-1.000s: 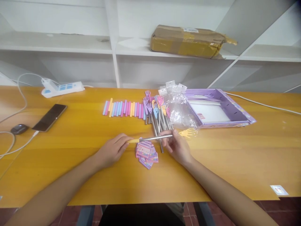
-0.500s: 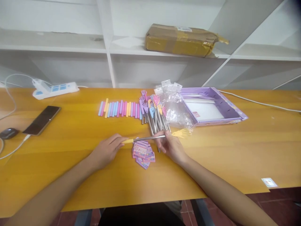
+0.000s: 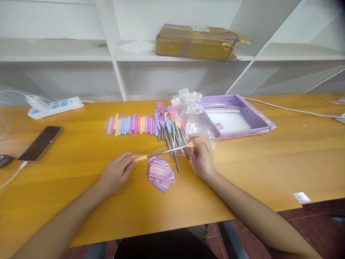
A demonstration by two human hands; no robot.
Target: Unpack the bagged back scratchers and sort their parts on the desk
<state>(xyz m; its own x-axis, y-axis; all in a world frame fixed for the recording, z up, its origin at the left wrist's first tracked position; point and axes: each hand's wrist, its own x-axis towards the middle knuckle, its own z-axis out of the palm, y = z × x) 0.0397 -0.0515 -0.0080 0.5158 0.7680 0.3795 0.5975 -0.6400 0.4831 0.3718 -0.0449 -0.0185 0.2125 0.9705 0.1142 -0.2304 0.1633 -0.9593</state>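
A yellow back scratcher (image 3: pixel 167 150) with a metal rod is held slantwise between both hands, above the table. My left hand (image 3: pixel 117 173) is closed on its yellow handle. My right hand (image 3: pixel 201 155) grips the yellow claw end, partly covering it. Just below the rod lies a loose pile of small pink and purple cards (image 3: pixel 159 172). Behind it is a heap of back scratchers (image 3: pixel 172 122) with claws in several colours and bare metal rods. To their left, a row of coloured handle tubes (image 3: pixel 133 125) lies side by side.
Clear plastic bags (image 3: pixel 192 115) lie beside a purple open box (image 3: pixel 264 127) at the back right. On the left are a phone (image 3: pixel 40 144), a mouse (image 3: pixel 5 160) and a power strip (image 3: pixel 56 107). A taped carton (image 3: pixel 196 42) sits on the shelf. A small sticker (image 3: pixel 302 197) lies near the front edge.
My right hand has shifted from the metal rod to the yellow claw, and that end has risen. My left hand stays on the handle. The whole view has shifted slightly.
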